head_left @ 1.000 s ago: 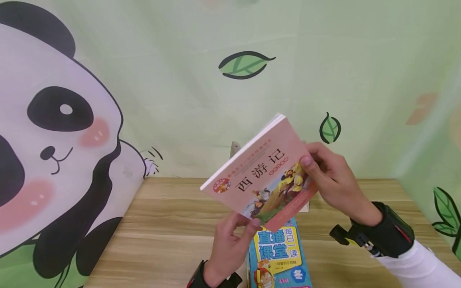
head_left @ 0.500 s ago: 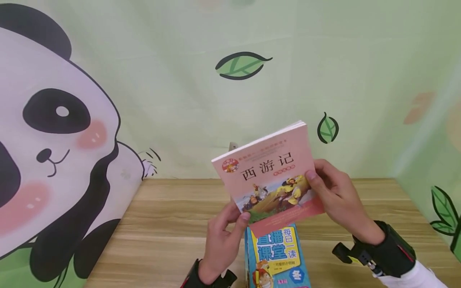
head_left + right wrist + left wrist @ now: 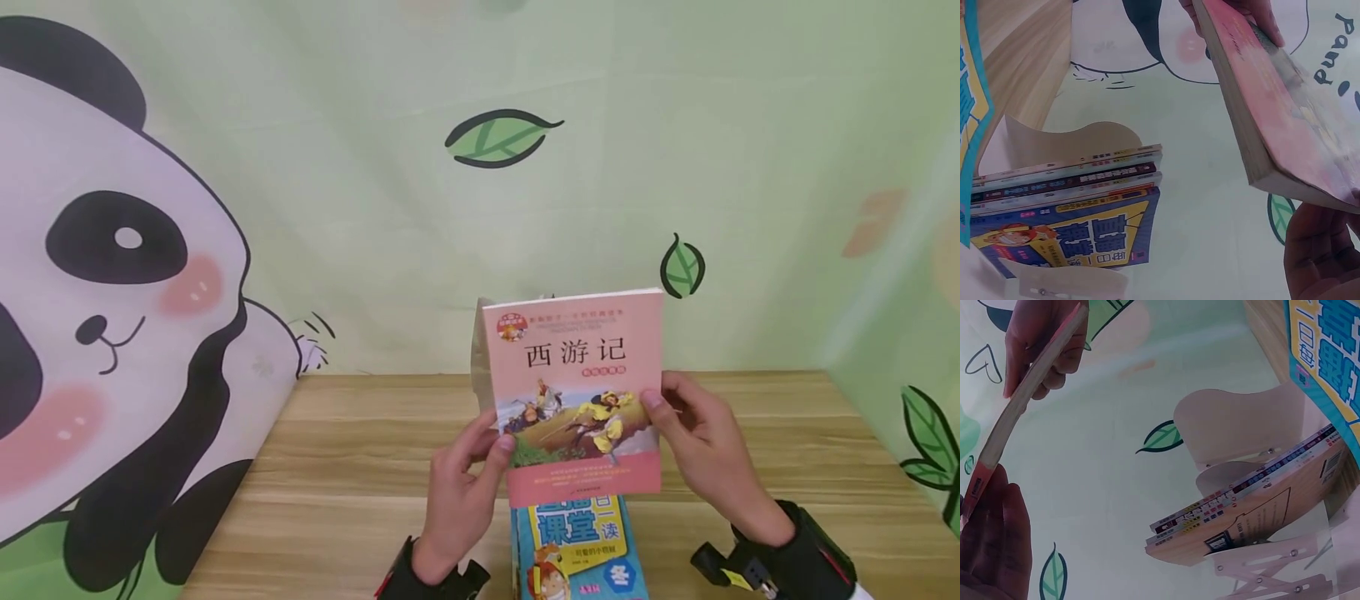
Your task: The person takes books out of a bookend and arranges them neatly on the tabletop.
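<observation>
A pink paperback book [image 3: 573, 475] with a picture of riders on its cover is held up nearly upright, cover toward me. My left hand [image 3: 461, 500] pinches its lower left edge, thumb on the cover. At the right edge my right hand [image 3: 708, 454] grips it the same way, fingers mostly behind. Both wrist views show the book [image 3: 1007, 428] from its edges, between the two hands. Beneath it on the table lies a blue and yellow book [image 3: 588, 575], its upper part covered by the pink one.
Behind the pink book stands a pale bookstand [image 3: 1100, 134], mostly hidden in the head view. Several books [image 3: 1079, 231] stand in it, spines showing. The wood-grain table [image 3: 337, 467] meets a green backdrop [image 3: 360, 208] printed with a panda and leaves.
The pink book has turned from a steep slant to nearly upright and come lower, both hands keeping hold. It now covers more of the blue book, while more of the bookstand's left side shows.
</observation>
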Demonstrator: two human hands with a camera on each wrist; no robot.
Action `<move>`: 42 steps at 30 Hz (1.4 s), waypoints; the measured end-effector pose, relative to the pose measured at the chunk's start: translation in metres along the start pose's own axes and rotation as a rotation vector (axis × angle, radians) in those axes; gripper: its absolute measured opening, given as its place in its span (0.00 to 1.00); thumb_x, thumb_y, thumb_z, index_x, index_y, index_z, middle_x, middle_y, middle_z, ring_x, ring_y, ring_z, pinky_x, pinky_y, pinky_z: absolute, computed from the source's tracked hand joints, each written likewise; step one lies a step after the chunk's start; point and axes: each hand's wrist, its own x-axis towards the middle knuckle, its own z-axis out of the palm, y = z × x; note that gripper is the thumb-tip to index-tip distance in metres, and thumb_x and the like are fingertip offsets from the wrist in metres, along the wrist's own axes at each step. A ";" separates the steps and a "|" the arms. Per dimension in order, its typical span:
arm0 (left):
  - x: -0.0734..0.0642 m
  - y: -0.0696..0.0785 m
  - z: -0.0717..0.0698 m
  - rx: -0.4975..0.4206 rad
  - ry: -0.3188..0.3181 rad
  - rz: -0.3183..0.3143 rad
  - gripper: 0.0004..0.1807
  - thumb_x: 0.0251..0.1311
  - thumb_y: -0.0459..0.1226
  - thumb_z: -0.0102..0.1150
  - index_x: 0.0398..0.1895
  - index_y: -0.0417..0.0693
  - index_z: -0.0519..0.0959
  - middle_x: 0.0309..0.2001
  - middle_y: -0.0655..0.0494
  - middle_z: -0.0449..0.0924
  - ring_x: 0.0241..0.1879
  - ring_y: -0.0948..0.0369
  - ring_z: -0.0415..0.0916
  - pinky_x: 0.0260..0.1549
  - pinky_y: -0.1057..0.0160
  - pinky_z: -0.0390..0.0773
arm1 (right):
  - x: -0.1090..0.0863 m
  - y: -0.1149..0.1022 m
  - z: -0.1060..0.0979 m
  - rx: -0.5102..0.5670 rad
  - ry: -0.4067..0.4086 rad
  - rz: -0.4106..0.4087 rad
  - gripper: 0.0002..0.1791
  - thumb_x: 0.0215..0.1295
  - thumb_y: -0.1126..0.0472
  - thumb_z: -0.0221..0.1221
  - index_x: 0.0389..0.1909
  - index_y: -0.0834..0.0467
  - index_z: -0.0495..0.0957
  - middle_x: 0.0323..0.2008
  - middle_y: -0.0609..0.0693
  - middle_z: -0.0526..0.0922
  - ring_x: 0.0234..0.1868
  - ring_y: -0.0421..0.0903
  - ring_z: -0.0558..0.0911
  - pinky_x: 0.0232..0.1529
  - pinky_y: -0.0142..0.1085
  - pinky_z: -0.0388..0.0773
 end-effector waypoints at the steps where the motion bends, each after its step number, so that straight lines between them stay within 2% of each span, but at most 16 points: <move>1: 0.000 -0.001 0.000 -0.006 -0.009 -0.014 0.20 0.66 0.25 0.54 0.60 0.39 0.75 0.37 0.43 0.88 0.33 0.58 0.87 0.31 0.67 0.83 | -0.002 0.001 0.000 -0.003 0.003 0.002 0.15 0.75 0.68 0.47 0.57 0.63 0.75 0.42 0.37 0.81 0.37 0.37 0.80 0.35 0.28 0.79; 5: -0.002 -0.005 0.000 -0.013 -0.050 -0.066 0.18 0.68 0.27 0.53 0.60 0.38 0.75 0.37 0.43 0.88 0.33 0.59 0.86 0.29 0.66 0.84 | -0.010 0.007 0.003 -0.018 0.021 0.021 0.15 0.75 0.67 0.48 0.57 0.61 0.76 0.41 0.37 0.81 0.36 0.37 0.80 0.34 0.28 0.79; 9: -0.007 -0.008 0.000 -0.013 -0.090 -0.165 0.17 0.69 0.31 0.53 0.60 0.38 0.75 0.40 0.43 0.88 0.36 0.61 0.86 0.32 0.66 0.85 | -0.018 0.015 0.007 -0.029 0.026 0.058 0.15 0.75 0.66 0.48 0.57 0.62 0.76 0.41 0.39 0.82 0.36 0.36 0.80 0.34 0.30 0.80; 13: -0.013 -0.011 0.000 -0.031 -0.131 -0.265 0.17 0.70 0.34 0.53 0.60 0.40 0.75 0.42 0.44 0.88 0.38 0.62 0.86 0.34 0.66 0.84 | -0.025 0.022 0.010 -0.038 0.026 0.086 0.15 0.75 0.65 0.48 0.57 0.62 0.76 0.40 0.46 0.84 0.35 0.36 0.80 0.32 0.31 0.80; 17: -0.017 -0.015 -0.001 -0.037 -0.174 -0.365 0.16 0.71 0.38 0.53 0.58 0.43 0.76 0.41 0.46 0.88 0.36 0.62 0.85 0.34 0.67 0.83 | -0.030 0.028 0.015 -0.038 0.023 0.107 0.16 0.76 0.64 0.48 0.58 0.62 0.76 0.41 0.53 0.84 0.36 0.36 0.81 0.33 0.31 0.80; 21: -0.021 -0.020 -0.001 -0.022 -0.221 -0.443 0.17 0.71 0.42 0.53 0.57 0.45 0.77 0.40 0.48 0.87 0.35 0.64 0.83 0.35 0.69 0.83 | -0.036 0.035 0.020 -0.034 0.029 0.151 0.16 0.76 0.63 0.49 0.59 0.62 0.76 0.43 0.55 0.84 0.37 0.35 0.80 0.33 0.31 0.80; 25: -0.025 -0.026 0.000 -0.021 -0.255 -0.471 0.17 0.71 0.43 0.54 0.56 0.44 0.77 0.40 0.48 0.87 0.34 0.65 0.83 0.34 0.67 0.83 | -0.042 0.042 0.025 -0.022 0.040 0.208 0.17 0.76 0.61 0.49 0.60 0.63 0.75 0.45 0.57 0.83 0.39 0.33 0.79 0.34 0.31 0.81; 29: -0.029 -0.031 0.001 -0.009 -0.277 -0.473 0.16 0.70 0.43 0.54 0.54 0.45 0.79 0.40 0.48 0.87 0.32 0.67 0.81 0.33 0.68 0.82 | -0.048 0.051 0.031 -0.007 0.049 0.251 0.18 0.76 0.59 0.50 0.61 0.62 0.74 0.45 0.58 0.83 0.39 0.33 0.79 0.34 0.31 0.82; 35: -0.032 -0.039 0.001 0.027 -0.308 -0.464 0.12 0.69 0.38 0.56 0.51 0.45 0.80 0.35 0.51 0.86 0.30 0.70 0.79 0.33 0.70 0.80 | -0.057 0.065 0.038 0.019 0.037 0.277 0.20 0.76 0.60 0.50 0.64 0.60 0.71 0.37 0.53 0.80 0.35 0.35 0.80 0.34 0.31 0.82; 42: -0.032 -0.044 0.001 0.059 -0.328 -0.464 0.10 0.68 0.38 0.56 0.44 0.44 0.82 0.34 0.51 0.86 0.30 0.70 0.78 0.31 0.71 0.79 | -0.062 0.073 0.040 0.029 0.016 0.301 0.22 0.75 0.59 0.50 0.66 0.60 0.69 0.41 0.56 0.82 0.38 0.32 0.81 0.37 0.30 0.83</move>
